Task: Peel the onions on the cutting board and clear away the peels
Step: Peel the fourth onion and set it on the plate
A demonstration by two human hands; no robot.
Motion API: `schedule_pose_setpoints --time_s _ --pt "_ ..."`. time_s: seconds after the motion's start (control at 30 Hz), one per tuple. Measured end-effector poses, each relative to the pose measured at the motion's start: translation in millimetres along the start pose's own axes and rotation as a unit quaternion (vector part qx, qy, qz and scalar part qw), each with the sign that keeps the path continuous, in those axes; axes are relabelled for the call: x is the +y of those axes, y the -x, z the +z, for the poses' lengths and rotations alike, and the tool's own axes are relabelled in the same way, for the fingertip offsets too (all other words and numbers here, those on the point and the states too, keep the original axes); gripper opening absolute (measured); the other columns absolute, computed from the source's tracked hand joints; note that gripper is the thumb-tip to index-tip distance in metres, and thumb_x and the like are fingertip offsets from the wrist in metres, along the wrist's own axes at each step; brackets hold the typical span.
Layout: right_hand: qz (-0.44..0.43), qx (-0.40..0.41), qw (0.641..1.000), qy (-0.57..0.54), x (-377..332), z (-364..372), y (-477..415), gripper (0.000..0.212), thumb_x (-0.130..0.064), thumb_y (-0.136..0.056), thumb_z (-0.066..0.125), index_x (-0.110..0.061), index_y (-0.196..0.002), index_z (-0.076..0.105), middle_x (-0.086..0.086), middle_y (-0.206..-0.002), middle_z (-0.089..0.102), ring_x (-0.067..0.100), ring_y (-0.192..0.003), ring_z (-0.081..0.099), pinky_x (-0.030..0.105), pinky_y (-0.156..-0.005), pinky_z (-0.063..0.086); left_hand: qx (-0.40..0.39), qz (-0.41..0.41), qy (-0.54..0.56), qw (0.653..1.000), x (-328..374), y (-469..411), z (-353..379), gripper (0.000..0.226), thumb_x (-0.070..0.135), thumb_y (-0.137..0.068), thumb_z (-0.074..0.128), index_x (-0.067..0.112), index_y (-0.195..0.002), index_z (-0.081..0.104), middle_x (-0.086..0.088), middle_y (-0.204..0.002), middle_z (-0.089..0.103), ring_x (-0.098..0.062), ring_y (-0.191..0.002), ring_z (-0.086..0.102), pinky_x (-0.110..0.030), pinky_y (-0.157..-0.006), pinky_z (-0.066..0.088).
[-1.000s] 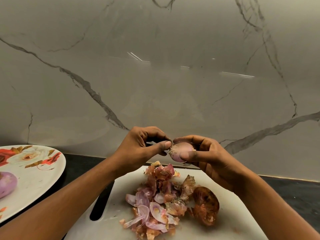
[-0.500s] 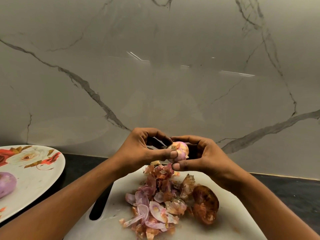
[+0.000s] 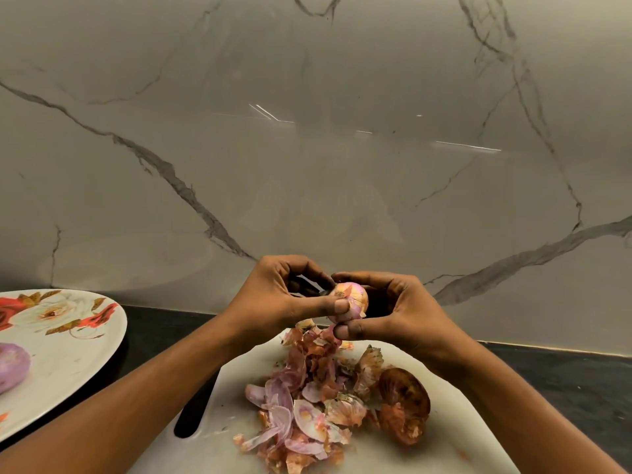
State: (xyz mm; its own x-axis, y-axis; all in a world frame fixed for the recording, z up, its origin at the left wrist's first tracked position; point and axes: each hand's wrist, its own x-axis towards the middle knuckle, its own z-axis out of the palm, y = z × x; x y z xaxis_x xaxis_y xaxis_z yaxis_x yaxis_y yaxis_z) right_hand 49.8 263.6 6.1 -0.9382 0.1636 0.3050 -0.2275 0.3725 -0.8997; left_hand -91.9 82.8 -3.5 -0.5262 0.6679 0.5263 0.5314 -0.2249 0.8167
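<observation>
My left hand (image 3: 273, 295) pinches the small round pink half-skinned onion (image 3: 352, 297), thumb on its front; my right hand (image 3: 403, 309) cups it, above the white cutting board (image 3: 461, 422). Judged light, slippery where bare; take the brittle skin's loose edge.

Left hand (image 3: 273, 295): we curl our fingers, thumb tip pressed on the onion (image 3: 354, 295).
Right hand (image 3: 407, 313): we cup the onion, index finger over top, thumb beneath.
Forearms (image 3: 119, 405): bare, converging from the lower corners.
</observation>
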Motion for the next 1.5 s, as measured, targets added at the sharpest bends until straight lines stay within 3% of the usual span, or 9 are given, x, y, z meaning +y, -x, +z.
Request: schedule_pose_setpoints --time_s 0.23,0.47,0.57,0.7,0.83,0.93,1.03,1.37,1.5 --pt "-0.009 0.016 1.000 -0.010 0.0 -3.0 -2.9 0.068 0.009 -0.071 0.090 -0.014 -0.132 0.071 0.004 -0.117 0.080 0.025 -0.106 0.078 0.030 -0.088 0.063 -0.016 0.018 0.021 0.999 -1.1 -0.3 -6.8 0.022 0.008 -0.083 0.083 0.003 -0.104 0.081 -0.011 -0.099 0.080 -0.030 -0.096 0.078 -0.043 -0.089 0.064" --pt "-0.023 0.008 0.999 0.022 1.8 3.9 -0.5 0.069 0.010 -0.072 0.090 -0.012 -0.134 0.070 0.002 -0.116 0.080 0.020 -0.107 0.078 0.030 -0.089 0.063 0.009 -0.030 0.003 0.999 4.4 3.6 5.1 0.049 0.030 -0.060 0.094 0.010 -0.101 0.076 -0.006 -0.089 0.080 -0.021 -0.080 0.078 -0.027 -0.062 0.060" --pt "-0.025 0.012 1.000 -0.001 1.3 1.2 -0.8 0.071 0.012 -0.071 0.089 -0.011 -0.134 0.069 0.004 -0.116 0.080 0.023 -0.107 0.078 0.031 -0.088 0.063 -0.001 -0.034 0.035 0.999 3.7 1.8 -0.7 0.045 0.023 -0.065 0.093 0.009 -0.105 0.079 -0.010 -0.096 0.081 -0.029 -0.089 0.079 -0.046 -0.079 0.066" --pt "-0.021 0.006 1.000 -0.015 1.3 -0.5 -0.8 0.072 0.014 -0.070 0.088 -0.011 -0.134 0.069 0.007 -0.116 0.080 0.026 -0.106 0.078 0.034 -0.089 0.064 -0.017 -0.022 0.047 0.999 4.8 1.4 -4.2 0.040 0.011 -0.071 0.090 0.006 -0.109 0.080 -0.012 -0.100 0.081 -0.030 -0.094 0.078 -0.036 -0.081 0.065" --pt "-0.021 0.014 0.999 -0.019 1.3 -1.8 -1.9 0.071 0.012 -0.071 0.088 -0.013 -0.135 0.069 0.006 -0.118 0.080 0.027 -0.107 0.078 0.035 -0.090 0.064 -0.033 -0.019 0.062 0.997 2.5 0.1 -8.4 0.036 0.006 -0.079 0.085 0.003 -0.114 0.078 -0.013 -0.105 0.080 -0.033 -0.102 0.077 -0.044 -0.091 0.064" --pt "-0.022 0.017 1.000 -0.012 1.8 0.1 -1.9 0.070 0.010 -0.071 0.089 -0.013 -0.135 0.069 0.005 -0.117 0.080 0.025 -0.107 0.078 0.035 -0.092 0.064 -0.019 -0.031 0.058 0.998 3.4 0.9 -4.1 0.037 0.017 -0.075 0.088 0.008 -0.110 0.079 -0.011 -0.100 0.080 -0.032 -0.095 0.078 -0.048 -0.088 0.065" --pt "-0.021 0.008 1.000 0.007 2.8 4.1 -0.7 0.070 0.011 -0.072 0.089 -0.013 -0.135 0.069 0.005 -0.117 0.080 0.023 -0.109 0.077 0.036 -0.092 0.063 0.005 -0.035 0.014 0.999 2.6 3.5 1.6 0.044 0.030 -0.062 0.094 0.012 -0.098 0.077 -0.008 -0.092 0.078 -0.029 -0.087 0.077 -0.041 -0.072 0.065" --pt "-0.014 0.007 0.999 -0.038 -1.0 -0.9 -1.4 0.071 0.015 -0.070 0.086 -0.014 -0.133 0.070 0.010 -0.117 0.080 0.030 -0.107 0.078 0.036 -0.090 0.064 -0.028 0.007 0.091 0.995 -0.2 0.1 -8.6 0.034 0.010 -0.074 0.086 0.005 -0.107 0.079 -0.015 -0.103 0.079 -0.036 -0.101 0.076 -0.046 -0.089 0.064" --pt "-0.008 0.011 0.999 -0.047 -1.9 -2.6 -1.4 0.069 0.013 -0.070 0.086 -0.015 -0.131 0.072 0.009 -0.117 0.080 0.029 -0.106 0.078 0.032 -0.087 0.064 -0.025 0.014 0.113 0.993 -1.5 -2.5 -10.1 0.024 0.004 -0.078 0.082 0.004 -0.102 0.082 -0.017 -0.098 0.078 -0.036 -0.096 0.077 -0.039 -0.086 0.064"
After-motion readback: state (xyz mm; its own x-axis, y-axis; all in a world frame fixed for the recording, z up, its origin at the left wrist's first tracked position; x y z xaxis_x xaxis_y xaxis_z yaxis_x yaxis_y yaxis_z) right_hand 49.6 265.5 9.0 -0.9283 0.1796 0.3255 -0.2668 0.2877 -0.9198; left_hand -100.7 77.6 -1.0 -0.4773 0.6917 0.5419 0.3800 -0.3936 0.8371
